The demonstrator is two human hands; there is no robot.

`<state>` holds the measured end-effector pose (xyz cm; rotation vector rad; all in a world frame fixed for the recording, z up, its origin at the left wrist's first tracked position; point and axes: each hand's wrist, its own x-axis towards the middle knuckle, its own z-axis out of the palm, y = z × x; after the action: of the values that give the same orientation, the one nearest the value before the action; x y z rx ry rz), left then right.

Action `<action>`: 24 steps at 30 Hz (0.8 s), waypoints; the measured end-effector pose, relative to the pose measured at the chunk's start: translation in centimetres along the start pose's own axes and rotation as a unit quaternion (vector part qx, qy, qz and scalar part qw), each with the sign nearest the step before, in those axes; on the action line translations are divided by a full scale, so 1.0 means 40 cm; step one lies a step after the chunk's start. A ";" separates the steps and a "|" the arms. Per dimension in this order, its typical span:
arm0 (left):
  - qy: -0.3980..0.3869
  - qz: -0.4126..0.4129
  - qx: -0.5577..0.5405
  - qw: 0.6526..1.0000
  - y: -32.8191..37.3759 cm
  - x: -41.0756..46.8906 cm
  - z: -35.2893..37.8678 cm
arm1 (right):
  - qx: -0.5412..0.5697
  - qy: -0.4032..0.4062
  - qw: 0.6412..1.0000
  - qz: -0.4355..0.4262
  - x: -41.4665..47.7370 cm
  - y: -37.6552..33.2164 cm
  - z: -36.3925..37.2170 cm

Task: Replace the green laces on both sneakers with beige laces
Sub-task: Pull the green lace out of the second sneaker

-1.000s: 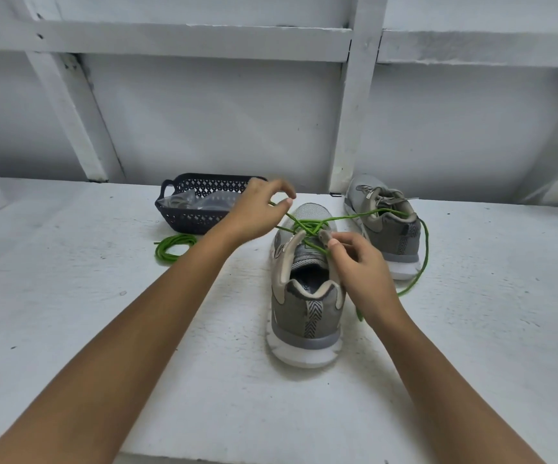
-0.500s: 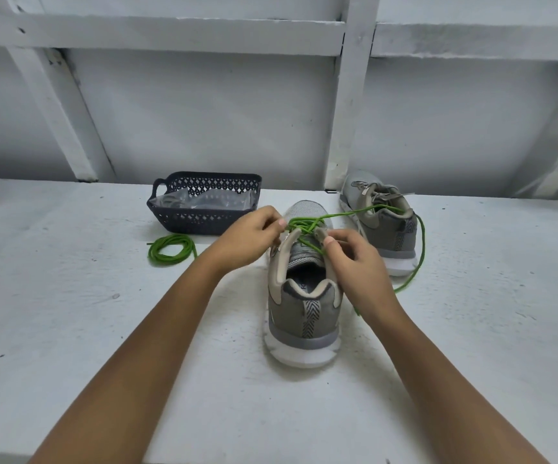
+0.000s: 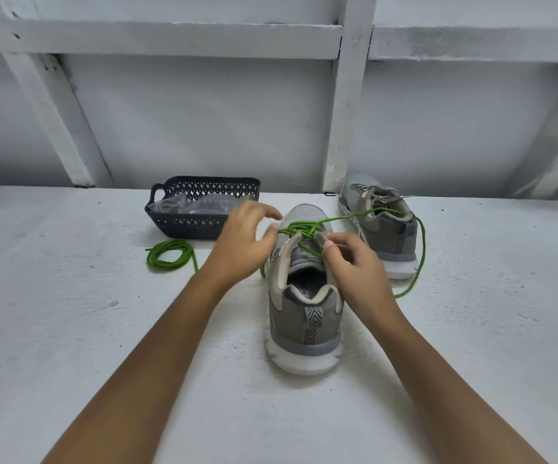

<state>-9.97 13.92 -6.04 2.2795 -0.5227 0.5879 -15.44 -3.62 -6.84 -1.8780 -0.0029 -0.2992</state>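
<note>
- The thin green cord lace [image 3: 299, 226] sits half-unthreaded on the near grey mesh sneaker [image 3: 304, 316], tail draped over the far grey sneaker [image 3: 401, 241]
- Our right hand [image 3: 354, 272] pinches the near sneaker's eyelet edge; our left hand [image 3: 241, 246] has fingers apart beside the lace
- Light, limp, snag-prone: we would pinch it close to an eyelet

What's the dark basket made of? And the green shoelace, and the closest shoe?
The dark basket looks like hard matte plastic, moulded with a lattice of holes. The green lace is likely woven cord, round and dull; it bends and loops freely. The near sneaker has a grey fabric upper, smooth beige trim, maybe synthetic leather, and a white sole that looks like foam or rubber.
</note>
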 end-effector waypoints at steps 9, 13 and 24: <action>-0.049 -0.082 -0.046 0.994 -0.001 -0.002 0.017 | 0.000 0.004 1.000 0.000 -0.001 0.000 0.001; -0.098 -0.094 -0.102 0.985 0.006 -0.008 0.014 | 0.007 0.009 1.000 0.004 0.002 0.003 0.006; 0.189 -0.235 -0.174 0.938 -0.018 0.018 -0.037 | 0.009 0.007 1.000 0.007 0.001 0.003 0.005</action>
<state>-9.40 15.31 -5.08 1.8013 0.1066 0.6100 -15.36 -3.49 -7.00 -1.8565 0.0174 -0.3011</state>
